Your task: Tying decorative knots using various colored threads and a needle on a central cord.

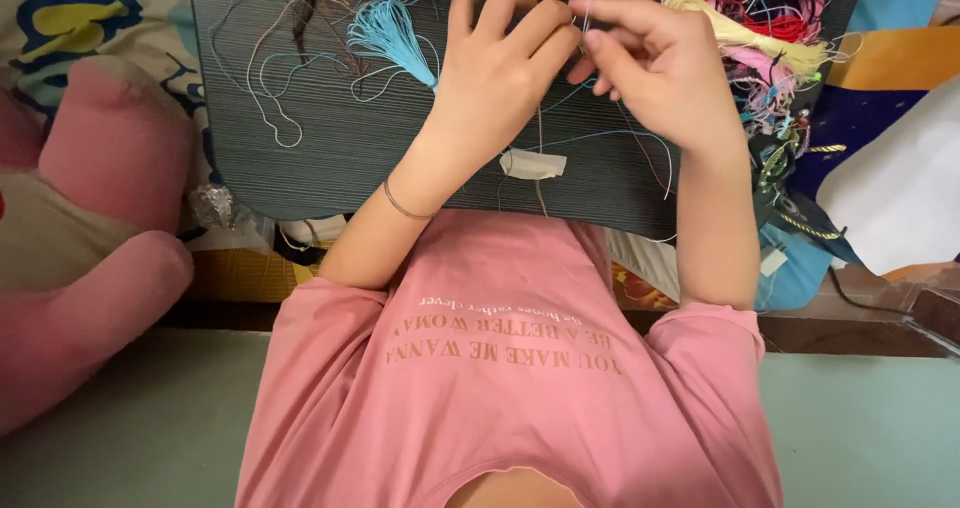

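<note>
My left hand (500, 58) lies curled on the dark board (330, 138), fingers bent, touching my right hand (650, 63). My right hand pinches a thin thread (590, 8) between thumb and finger. Beside my left hand lies a blue tassel (385, 28); beyond my right, a thread pile (760, 18).

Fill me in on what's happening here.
A person in a pink shirt works with threads over a dark ribbed board. The left hand and right hand meet at the board's top, pinching thin light blue thread between fingertips. A light blue tassel lies beside the left hand; tangled coloured threads sit at the right.
</note>
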